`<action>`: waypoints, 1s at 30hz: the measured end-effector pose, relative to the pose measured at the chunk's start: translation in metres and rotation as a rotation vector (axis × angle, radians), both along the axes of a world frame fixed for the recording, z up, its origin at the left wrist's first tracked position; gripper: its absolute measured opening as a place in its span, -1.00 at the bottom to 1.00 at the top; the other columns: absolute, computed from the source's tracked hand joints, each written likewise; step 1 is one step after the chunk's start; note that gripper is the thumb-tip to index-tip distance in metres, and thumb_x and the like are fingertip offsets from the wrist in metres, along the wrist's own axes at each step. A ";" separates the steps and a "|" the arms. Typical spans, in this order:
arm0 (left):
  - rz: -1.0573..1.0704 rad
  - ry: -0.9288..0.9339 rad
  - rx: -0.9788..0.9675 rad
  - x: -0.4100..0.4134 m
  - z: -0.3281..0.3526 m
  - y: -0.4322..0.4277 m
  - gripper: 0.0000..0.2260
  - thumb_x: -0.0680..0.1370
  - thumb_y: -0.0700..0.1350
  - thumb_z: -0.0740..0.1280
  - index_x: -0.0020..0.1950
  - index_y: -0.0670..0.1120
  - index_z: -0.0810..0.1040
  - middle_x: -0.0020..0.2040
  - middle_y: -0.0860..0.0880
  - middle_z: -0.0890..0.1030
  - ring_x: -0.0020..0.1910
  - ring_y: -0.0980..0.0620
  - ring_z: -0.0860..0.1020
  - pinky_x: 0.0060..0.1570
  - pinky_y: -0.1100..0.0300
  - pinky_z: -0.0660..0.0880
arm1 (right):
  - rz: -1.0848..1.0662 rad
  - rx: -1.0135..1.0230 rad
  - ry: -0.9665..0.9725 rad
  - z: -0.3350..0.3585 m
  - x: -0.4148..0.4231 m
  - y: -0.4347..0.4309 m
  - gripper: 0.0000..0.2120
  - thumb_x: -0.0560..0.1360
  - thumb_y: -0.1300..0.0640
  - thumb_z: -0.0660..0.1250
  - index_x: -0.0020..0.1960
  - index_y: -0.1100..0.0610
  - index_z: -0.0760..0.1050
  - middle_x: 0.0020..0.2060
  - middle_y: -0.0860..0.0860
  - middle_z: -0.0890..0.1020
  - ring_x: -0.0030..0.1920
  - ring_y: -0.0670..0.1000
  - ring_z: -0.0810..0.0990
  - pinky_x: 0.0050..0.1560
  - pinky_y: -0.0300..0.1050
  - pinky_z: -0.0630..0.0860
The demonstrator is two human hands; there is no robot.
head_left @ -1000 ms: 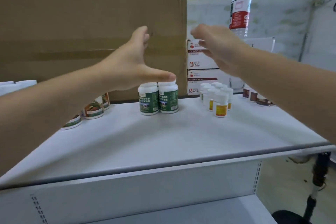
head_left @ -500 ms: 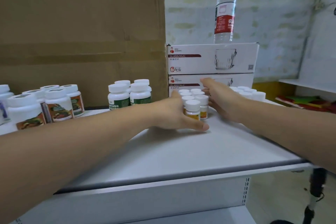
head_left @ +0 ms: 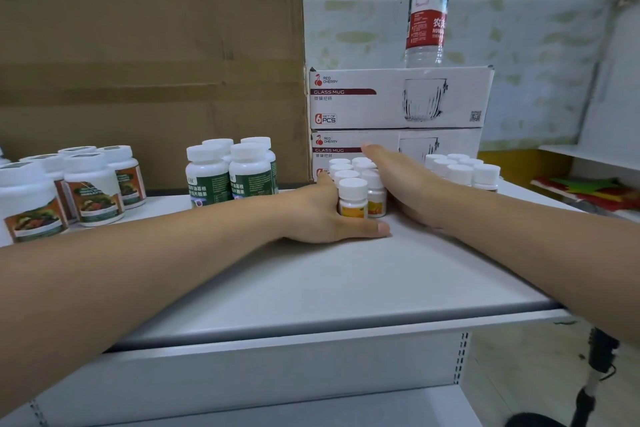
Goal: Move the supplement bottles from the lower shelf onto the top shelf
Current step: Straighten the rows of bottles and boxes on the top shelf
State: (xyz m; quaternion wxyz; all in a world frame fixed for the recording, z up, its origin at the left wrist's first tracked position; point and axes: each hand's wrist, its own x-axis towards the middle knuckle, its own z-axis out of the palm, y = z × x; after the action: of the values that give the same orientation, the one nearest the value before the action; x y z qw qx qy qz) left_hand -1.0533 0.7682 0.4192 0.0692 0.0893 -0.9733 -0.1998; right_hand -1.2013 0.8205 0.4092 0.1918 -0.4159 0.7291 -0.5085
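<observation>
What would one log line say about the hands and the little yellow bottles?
small yellow-label bottles: upright cluster on shelf | left hand: flat against cluster's left side | right hand: flat against right side

The front of the top shelf (head_left: 346, 288) lies open for a hand. Behind, the cardboard box (head_left: 149, 62) and stacked glass mug boxes (head_left: 398, 97) close the back, with green-label bottles (head_left: 228, 173) before the box.

Upper white box (head_left: 398, 99), back edge of shelf (head_left: 346, 281): "RED CHERRY", "GLASS MUG", "6 SET OF PCS".
Lower white box (head_left: 440, 144) beneath it: "RED CHERRY", "GLASS MUG".
Water bottle (head_left: 427, 10) on the upper box: red label, "农夫", remainder cut off.
Green-labelled bottles (head_left: 207, 184): Chinese print, ending "压片糖果".
</observation>
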 end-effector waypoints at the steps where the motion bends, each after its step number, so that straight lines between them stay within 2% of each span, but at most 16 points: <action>1: -0.004 0.000 0.000 -0.001 0.000 0.000 -0.52 0.58 0.08 0.29 0.48 0.09 0.28 0.17 0.25 0.19 0.07 0.37 0.17 -0.21 0.81 -0.01 | -0.004 -0.001 -0.001 0.000 0.000 0.000 -0.43 0.36 -0.28 0.05 0.12 0.06 0.55 0.13 0.01 0.64 0.15 0.04 0.59 0.33 0.09 0.36; 4: -0.009 0.011 0.008 -0.002 -0.001 -0.001 -0.50 0.57 0.09 0.30 0.49 0.09 0.27 0.21 0.24 0.18 0.12 0.35 0.20 -0.14 0.80 0.04 | -0.006 -0.006 -0.008 0.000 -0.001 0.000 -0.43 0.36 -0.27 0.06 0.11 0.06 0.56 0.13 0.02 0.64 0.14 0.05 0.59 0.33 0.09 0.37; 7: -0.022 0.028 0.021 -0.003 -0.004 -0.003 -0.47 0.55 0.10 0.34 0.49 0.11 0.26 0.29 0.22 0.25 0.30 0.26 0.28 0.14 0.59 0.13 | 0.000 -0.021 -0.016 0.000 -0.002 0.001 -0.41 0.34 -0.30 0.08 0.08 0.08 0.58 0.10 0.01 0.66 0.14 0.06 0.61 0.32 0.11 0.37; 8: -0.024 0.034 0.024 -0.004 -0.005 -0.004 -0.47 0.55 0.10 0.34 0.48 0.11 0.27 0.29 0.22 0.28 0.33 0.23 0.29 0.17 0.56 0.14 | -0.003 -0.025 -0.020 0.000 -0.002 0.001 -0.42 0.34 -0.29 0.08 0.08 0.08 0.58 0.10 0.01 0.66 0.13 0.07 0.61 0.32 0.12 0.37; 11: -0.030 0.045 0.026 -0.005 -0.007 -0.006 -0.48 0.54 0.10 0.35 0.47 0.10 0.30 0.31 0.23 0.32 0.33 0.25 0.31 0.20 0.61 0.16 | 0.010 -0.031 -0.018 0.001 0.000 0.003 -0.45 0.37 -0.26 0.08 0.06 0.10 0.59 0.07 0.03 0.67 0.11 0.08 0.62 0.32 0.11 0.39; 14: -0.025 0.053 0.030 -0.006 -0.008 -0.008 -0.45 0.53 0.12 0.36 0.48 0.13 0.27 0.41 0.15 0.30 0.40 0.16 0.29 0.36 0.39 0.16 | 0.014 -0.035 -0.018 0.001 0.001 0.004 -0.45 0.38 -0.25 0.08 0.05 0.11 0.59 0.06 0.04 0.68 0.10 0.08 0.63 0.31 0.10 0.39; 17: 0.010 0.046 0.034 -0.004 -0.009 -0.008 -0.46 0.53 0.12 0.36 0.47 0.12 0.28 0.34 0.20 0.30 0.35 0.19 0.30 0.29 0.45 0.16 | 0.011 -0.028 -0.014 0.002 0.003 0.006 -0.44 0.37 -0.26 0.09 0.06 0.12 0.59 0.06 0.02 0.68 0.11 0.07 0.63 0.32 0.10 0.39; 19: 0.038 0.020 0.022 -0.001 -0.005 -0.005 -0.46 0.54 0.13 0.35 0.48 0.12 0.28 0.36 0.17 0.29 0.34 0.18 0.29 0.21 0.50 0.17 | -0.005 -0.030 -0.018 0.003 0.004 0.009 -0.49 0.43 -0.23 0.09 0.03 0.12 0.58 0.07 0.02 0.68 0.11 0.07 0.63 0.31 0.10 0.40; 21: 0.089 -0.053 0.005 0.005 -0.001 -0.003 -0.49 0.56 0.14 0.30 0.48 0.09 0.27 0.32 0.13 0.31 0.27 0.16 0.28 -0.02 0.61 0.21 | -0.042 -0.039 -0.008 0.006 0.007 0.013 -0.47 0.38 -0.28 0.08 0.04 0.09 0.54 0.17 0.02 0.62 0.20 0.08 0.56 0.34 0.11 0.36; 23: 0.173 -0.091 0.002 0.011 0.006 -0.003 -0.63 0.55 0.19 0.27 0.32 0.13 0.34 0.24 0.13 0.33 0.15 0.15 0.29 -0.29 0.73 0.15 | -0.060 -0.058 0.042 0.012 0.012 0.018 -0.41 0.35 -0.34 0.07 0.19 0.01 0.45 0.26 0.02 0.51 0.32 0.10 0.45 0.39 0.14 0.27; 24: 0.199 -0.088 -0.008 0.016 0.011 -0.002 -0.69 0.53 0.22 0.28 0.21 0.19 0.32 0.26 0.14 0.35 0.15 0.13 0.32 -0.28 0.72 0.15 | -0.067 -0.079 0.080 0.016 0.015 0.022 -0.41 0.43 -0.29 0.07 0.28 0.05 0.42 0.29 0.06 0.49 0.33 0.11 0.42 0.40 0.15 0.26; 25: 0.207 -0.074 -0.025 0.022 0.017 0.002 -0.64 0.50 0.25 0.31 0.21 0.26 0.27 0.29 0.15 0.35 0.20 0.13 0.36 -0.14 0.68 0.19 | -0.073 -0.100 0.123 0.021 0.020 0.025 -0.46 0.53 -0.20 0.07 0.31 0.15 0.40 0.29 0.12 0.48 0.31 0.12 0.42 0.39 0.14 0.27; 26: 0.207 -0.074 -0.049 0.027 0.021 0.004 -0.53 0.47 0.27 0.34 0.30 0.27 0.25 0.34 0.18 0.36 0.28 0.16 0.38 0.02 0.59 0.21 | -0.083 -0.107 0.178 0.028 0.025 0.029 -0.50 0.59 -0.10 0.05 0.32 0.25 0.38 0.29 0.16 0.47 0.26 0.14 0.44 0.37 0.13 0.30; 27: 0.224 -0.063 -0.069 0.034 0.026 0.005 -0.49 0.45 0.28 0.36 0.33 0.25 0.26 0.33 0.24 0.39 0.30 0.27 0.39 0.10 0.53 0.21 | -0.090 -0.110 0.233 0.035 0.028 0.032 -0.54 0.62 -0.03 0.04 0.31 0.30 0.36 0.28 0.18 0.47 0.20 0.15 0.45 0.31 0.10 0.32; 29: 0.223 -0.053 -0.109 0.055 0.040 0.011 -0.64 0.43 0.26 0.36 0.13 0.26 0.33 0.11 0.38 0.44 0.08 0.60 0.38 0.01 0.63 0.23 | -0.078 -0.124 0.324 0.050 0.041 0.037 -0.59 0.65 0.02 0.02 0.33 0.27 0.37 0.31 0.15 0.46 0.17 0.13 0.44 0.23 0.00 0.34; 30: 0.236 -0.045 -0.131 0.068 0.046 0.012 -0.57 0.38 0.31 0.36 0.16 0.25 0.33 0.13 0.38 0.45 0.06 0.60 0.40 0.06 0.61 0.28 | -0.066 -0.144 0.359 0.057 0.049 0.038 -0.59 0.65 0.02 0.02 0.33 0.26 0.38 0.30 0.16 0.47 0.23 0.14 0.44 0.24 -0.01 0.33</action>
State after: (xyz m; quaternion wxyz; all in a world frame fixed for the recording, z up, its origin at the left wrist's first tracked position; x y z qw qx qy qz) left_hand -0.9853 0.7801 0.4654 0.0759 0.2027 -0.9684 -0.1240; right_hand -1.1518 0.8588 0.4665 0.0118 -0.4884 0.7265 -0.4832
